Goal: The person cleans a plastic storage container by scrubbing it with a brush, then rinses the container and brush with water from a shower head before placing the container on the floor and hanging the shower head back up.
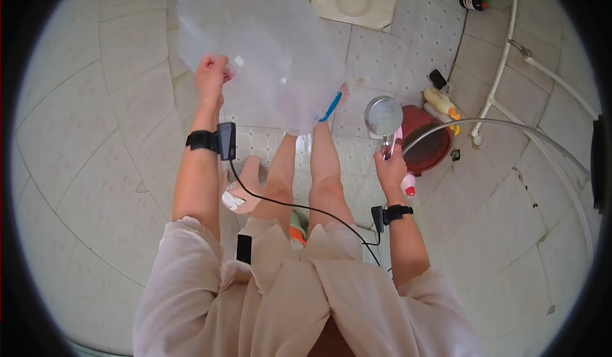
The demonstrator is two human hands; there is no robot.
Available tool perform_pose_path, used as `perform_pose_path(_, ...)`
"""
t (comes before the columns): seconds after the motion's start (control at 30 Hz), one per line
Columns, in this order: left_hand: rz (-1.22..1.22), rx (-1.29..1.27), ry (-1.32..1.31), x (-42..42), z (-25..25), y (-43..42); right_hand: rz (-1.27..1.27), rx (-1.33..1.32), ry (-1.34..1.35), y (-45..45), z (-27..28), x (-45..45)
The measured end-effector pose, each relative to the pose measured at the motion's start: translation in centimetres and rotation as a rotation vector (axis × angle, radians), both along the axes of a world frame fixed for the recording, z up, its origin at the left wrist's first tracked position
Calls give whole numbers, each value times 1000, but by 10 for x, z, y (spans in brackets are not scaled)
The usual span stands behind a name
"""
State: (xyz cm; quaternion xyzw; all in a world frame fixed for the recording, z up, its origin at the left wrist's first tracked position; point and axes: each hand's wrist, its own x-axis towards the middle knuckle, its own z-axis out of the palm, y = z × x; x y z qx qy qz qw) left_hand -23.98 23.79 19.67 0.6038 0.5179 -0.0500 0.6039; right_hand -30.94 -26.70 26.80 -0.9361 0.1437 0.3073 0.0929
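A large translucent plastic piece (261, 44) with blue clips or handles, like a storage box or its lid, is tilted in front of my legs. I cannot tell which of the two it is. At its left edge my left hand (212, 78) is closed, with the fingers gripping the rim. My right hand (391, 164) is wrapped around the handle of a shower head (384, 116), whose round face is turned up towards me. A grey hose (484, 121) curves from it to the right. No water stream is plainly visible.
Behind the shower head stands a reddish-brown basin (428, 141), with a yellow pump bottle (440, 102) beside it. A squat toilet (354, 0) is set in the tiled floor ahead. White pipes (503, 57) run along the right wall. A black cable (287, 203) links both wrist devices.
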Motion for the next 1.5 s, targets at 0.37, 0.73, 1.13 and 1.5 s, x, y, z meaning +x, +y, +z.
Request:
perform_pose_path(0.37, 221, -332, -108, -55, 26, -61, 30, 118, -2, 50, 34, 23)
perform_pose_path(0.73, 258, -754, 31, -98, -34, -173, 180, 558, -121, 159, 97, 84)
perform_pose_path(1.13, 164, -953, -254, -121, 109, -187, 610, 314, -56, 164, 72, 35)
perform_pose_path(1.5, 701, -867, -408, -182, 21, -160, 620, 387, 174, 243, -2, 63)
